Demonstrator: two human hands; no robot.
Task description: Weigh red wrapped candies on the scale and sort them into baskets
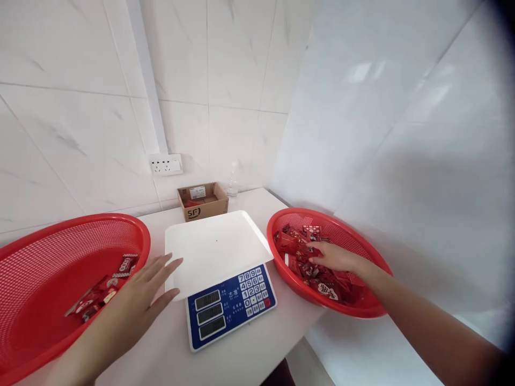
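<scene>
My left hand [139,300] hovers near the left edge of the digital scale [219,249], fingers stretched and apart, holding nothing. Beneath the scale's white plate is a blue panel with number keys and displays. Over the right red basket [366,244], my right hand [333,255] reaches down with fingers apart at a pile of small red wrapped packets [295,244]. Whether its fingertips touch a packet I cannot tell. A left red basket [76,220] holds a few red packets [94,297] along its right side, partly hidden by my left hand.
Behind the scale stands an open cardboard box [209,209] with something red inside. Beside it is a clear bottle [232,182]. A wall socket [166,164] sits on the tiled wall behind the white table [257,332]. The right basket overhangs the table's right edge.
</scene>
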